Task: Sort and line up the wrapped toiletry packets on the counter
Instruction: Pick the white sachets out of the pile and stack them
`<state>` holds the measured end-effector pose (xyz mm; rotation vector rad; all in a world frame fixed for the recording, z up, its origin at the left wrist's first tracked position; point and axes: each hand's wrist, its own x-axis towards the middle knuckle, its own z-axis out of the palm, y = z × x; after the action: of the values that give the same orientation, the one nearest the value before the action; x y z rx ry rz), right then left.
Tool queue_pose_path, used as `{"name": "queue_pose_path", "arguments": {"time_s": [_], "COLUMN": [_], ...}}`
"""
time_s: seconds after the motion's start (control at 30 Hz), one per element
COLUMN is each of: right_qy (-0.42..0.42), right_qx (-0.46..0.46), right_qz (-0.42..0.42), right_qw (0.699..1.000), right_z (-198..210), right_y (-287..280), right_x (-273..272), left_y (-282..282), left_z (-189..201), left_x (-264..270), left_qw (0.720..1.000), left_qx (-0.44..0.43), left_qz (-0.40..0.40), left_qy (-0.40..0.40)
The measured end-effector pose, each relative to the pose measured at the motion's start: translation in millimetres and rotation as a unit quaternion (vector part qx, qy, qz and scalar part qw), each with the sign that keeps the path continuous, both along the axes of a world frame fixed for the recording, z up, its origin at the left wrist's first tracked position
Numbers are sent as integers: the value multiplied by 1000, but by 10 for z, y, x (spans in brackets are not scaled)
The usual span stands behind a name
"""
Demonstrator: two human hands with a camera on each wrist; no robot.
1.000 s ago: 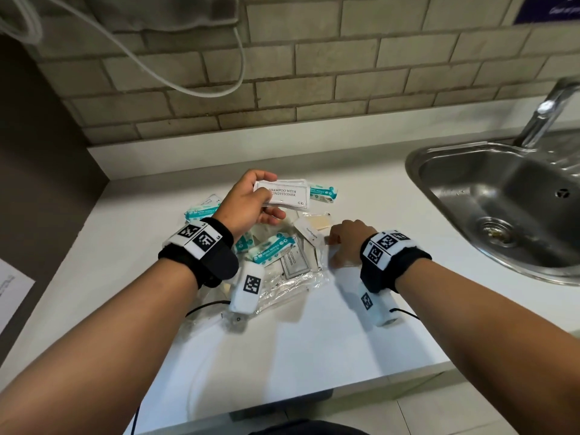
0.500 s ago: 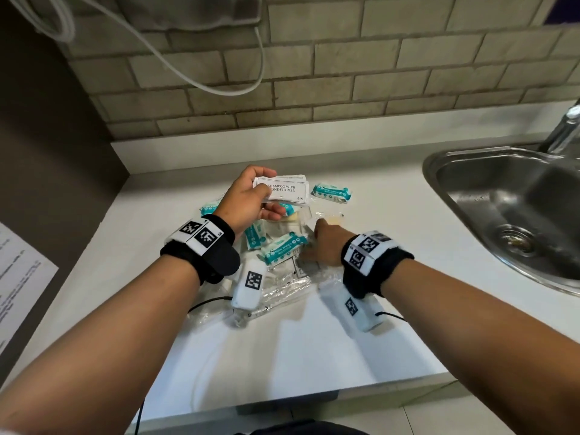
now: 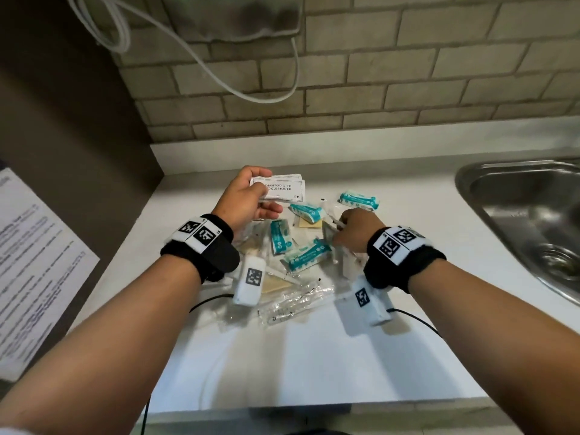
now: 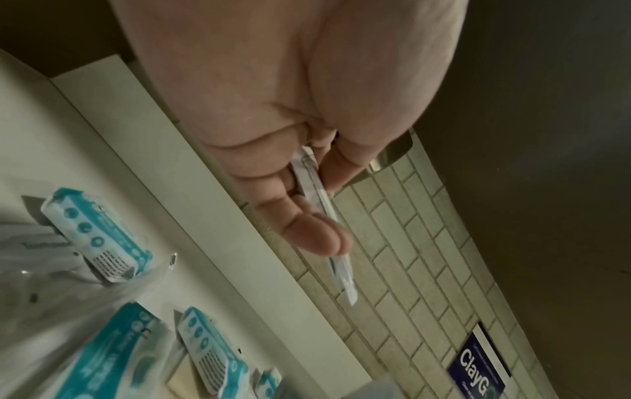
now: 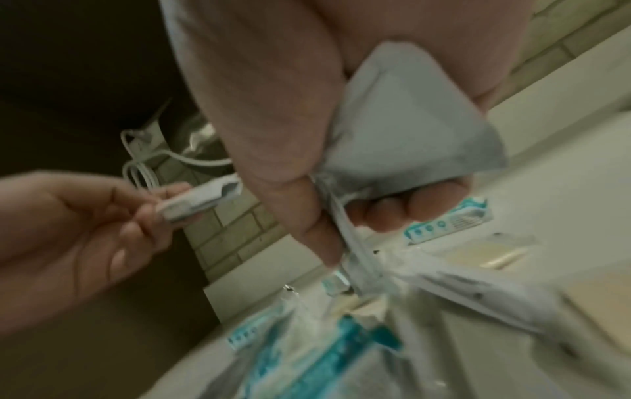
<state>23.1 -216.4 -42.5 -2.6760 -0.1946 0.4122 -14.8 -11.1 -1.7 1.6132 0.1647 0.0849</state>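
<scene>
My left hand [image 3: 248, 199] holds a small stack of white shampoo sachets [image 3: 284, 188] above the back of the pile, thumb on top; the left wrist view shows the sachets [image 4: 324, 221] edge-on between thumb and fingers. My right hand [image 3: 351, 229] is over the right side of the pile and pinches a white sachet [image 5: 403, 129] lifted off the heap. On the white counter [image 3: 314, 356] lie several teal-and-white packets [image 3: 306, 255], clear wrapped items [image 3: 295, 304] and flat tan sachets [image 3: 310, 222]. One teal packet [image 3: 359, 200] lies apart at the back right.
A steel sink [image 3: 530, 221] is sunk into the counter at the right. A brick-tiled wall [image 3: 376, 73] with a hanging white cable [image 3: 219, 80] rises behind. A printed sheet [image 3: 34, 271] lies at the left. The counter's front edge [image 3: 314, 406] is near me.
The view has shifted right, so the sink sits further over. My right hand has moved up from the pile's right edge and now pinches a white sachet. The left hand keeps its stack.
</scene>
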Motion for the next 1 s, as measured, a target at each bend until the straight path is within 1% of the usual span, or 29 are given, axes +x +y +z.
{"name": "queue_pose_path", "arguments": {"time_s": [0.1,0.2,0.23,0.27,0.33,0.4,0.47,0.57,0.7,0.77,0.87,1.0], "right_qy": [-41,-16,-15,-33,-91,-129,-140,-128,-97,-75,-60,32], "right_qx": [118,204,213,213,201,193,205,249,295,324,355,403], "right_qz": [7,47,65,84,125,163,179,177,198,195,169,133], "right_qw": [992,978,975,973,967,959,952,943,930,923,917,905], "right_z": [102,112,107,104,118,145,165,223,308,306,314,365], "right_y": [103,212,260,297,382,468,549,687,898,1005,1146,1312], "right_x": [-1,-49,-66,-79,-111,-131,-137,-123,-79,-31,34,113], "left_y": [101,230,283,329,431,535,632,719,724,735,836,1040], "left_z": [-10,-18,-21,-33,-59,-74,-95,-124,-186,-197,-210,-233], "left_x": [-30,-81,-108,-130,-169,-195,-222,-263,-294,-297,-276,-238], "left_qw": [1000,1000,1000,999,998,997,995,995,998,998,998,997], "left_qx": [2,6,9,10,14,20,28,37,27,16,0,4], "left_qz": [12,24,28,34,53,77,95,89,36,24,36,55], "left_qy": [-2,1,3,5,7,4,6,27,52,56,55,54]}}
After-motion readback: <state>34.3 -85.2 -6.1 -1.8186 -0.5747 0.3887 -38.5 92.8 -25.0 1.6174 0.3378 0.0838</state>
